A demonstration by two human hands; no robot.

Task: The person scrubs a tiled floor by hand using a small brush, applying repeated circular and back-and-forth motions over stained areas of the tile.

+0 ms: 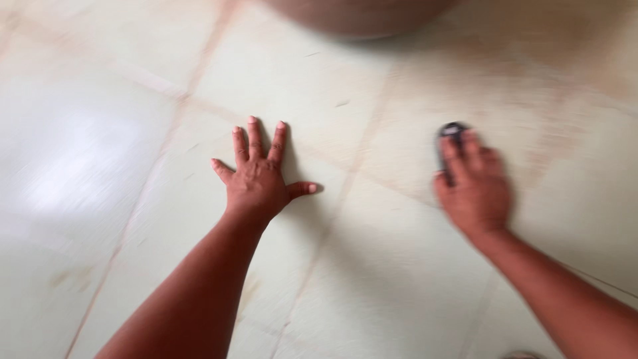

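Left hand [256, 179] lies flat, palm down on the pale tiled floor [100, 133], fingers [254, 136] spread and released, holding nothing. Right hand [475, 186], motion-blurred, presses a small dark scrubbing object [450, 136] against the floor, fingers curled over and grasping it, with only its dark upper end showing past the fingertips; the tile around it looks brownish and smeared. A blurred round brown vessel [359, 14] sits at the top edge, well apart from both hands; too blurred to tell its kind.
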